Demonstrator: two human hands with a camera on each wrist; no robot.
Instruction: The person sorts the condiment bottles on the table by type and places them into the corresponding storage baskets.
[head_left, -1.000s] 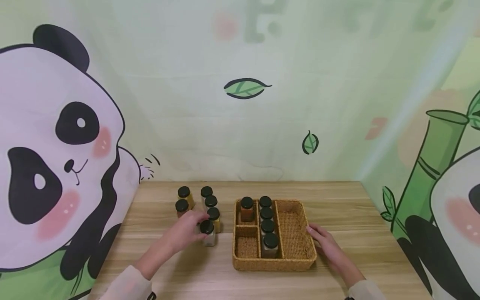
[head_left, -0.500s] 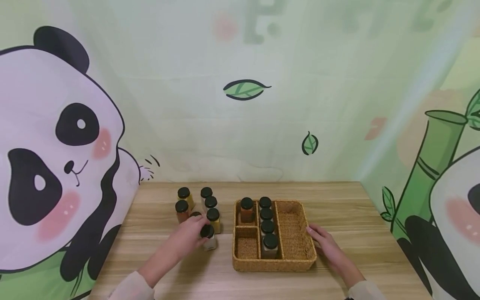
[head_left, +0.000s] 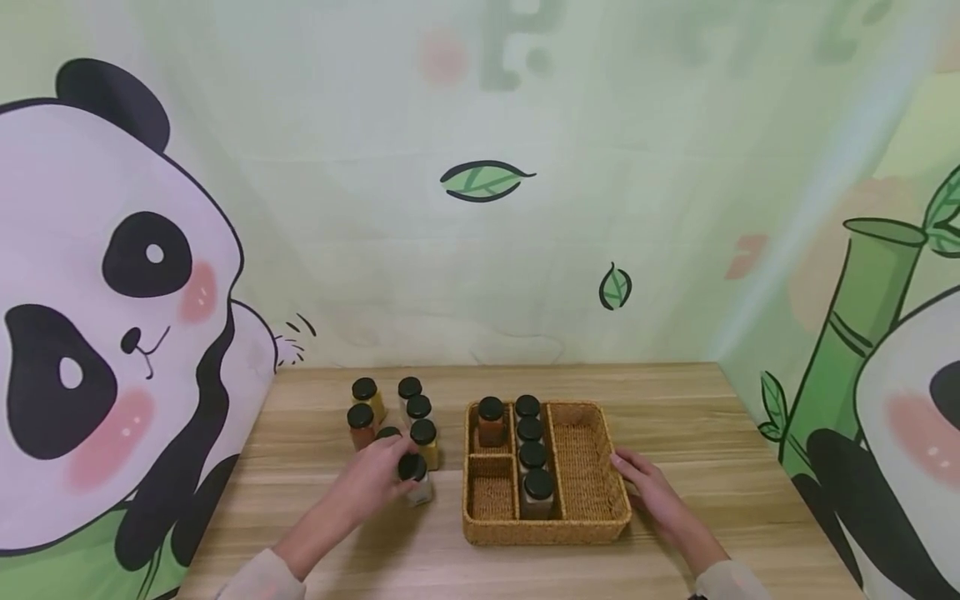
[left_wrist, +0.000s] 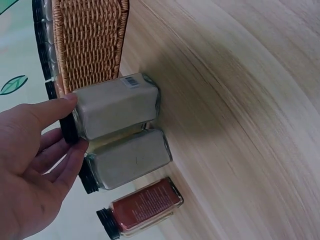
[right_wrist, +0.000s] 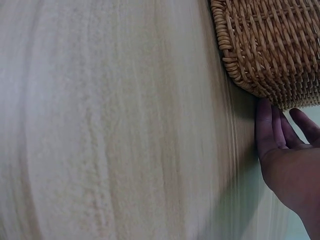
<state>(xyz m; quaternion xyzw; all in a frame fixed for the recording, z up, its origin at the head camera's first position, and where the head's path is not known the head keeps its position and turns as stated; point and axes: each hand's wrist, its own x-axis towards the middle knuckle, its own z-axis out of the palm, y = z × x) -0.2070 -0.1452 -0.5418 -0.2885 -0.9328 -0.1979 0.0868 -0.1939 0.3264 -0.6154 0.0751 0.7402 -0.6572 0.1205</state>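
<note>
My left hand (head_left: 367, 479) pinches a square glass spice jar (left_wrist: 120, 107) of pale powder by its black lid, between thumb and fingers. The jar leans slightly in the head view. Beside it in the left wrist view are another pale-powder jar (left_wrist: 132, 160) and a jar with red-brown contents (left_wrist: 147, 204). To the right sits a woven basket (head_left: 547, 532) with compartments. A row of black-lidded jars (head_left: 538, 492) fills its middle section, and one reddish jar (head_left: 491, 423) stands in the back left section. My right hand (head_left: 660, 500) rests its extended fingers against the basket's right wall.
Further jars stand left of the basket, among them a yellow one (head_left: 425, 442) and an orange-red one (head_left: 362, 427). A wooden table (head_left: 570, 575) bears everything. Behind it hangs a panda-printed backdrop (head_left: 360, 250).
My left hand has drawn the pale jar slightly towards me and tilted it. A black lid now shows behind that hand. My right hand keeps its place at the basket.
</note>
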